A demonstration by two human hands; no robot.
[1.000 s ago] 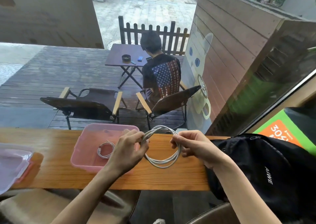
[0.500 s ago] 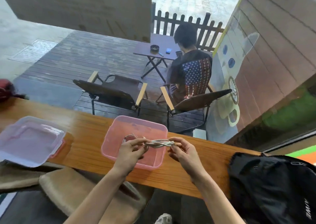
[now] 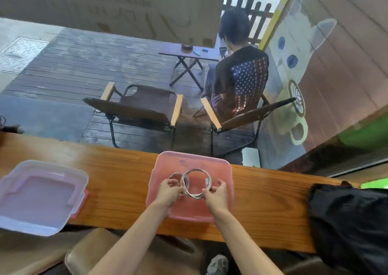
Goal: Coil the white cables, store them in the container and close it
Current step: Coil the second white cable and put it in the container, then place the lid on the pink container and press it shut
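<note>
White cable coil (image 3: 196, 183), several loops, plug end up, pinched between left hand (image 3: 169, 192) and right hand (image 3: 216, 195) fingers over the open pink container (image 3: 222, 169); smaller coil (image 3: 174, 177) inside, just past left fingertips. Lid (image 3: 39, 195) well left, black bag (image 3: 348, 222) right, both on wooden counter (image 3: 117, 169).

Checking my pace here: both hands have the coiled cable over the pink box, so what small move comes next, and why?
Probably lower the coil and let go. Both the left hand and right hand hold it inside the open pink box, beside a smaller coil; the lid waits aside.
</note>
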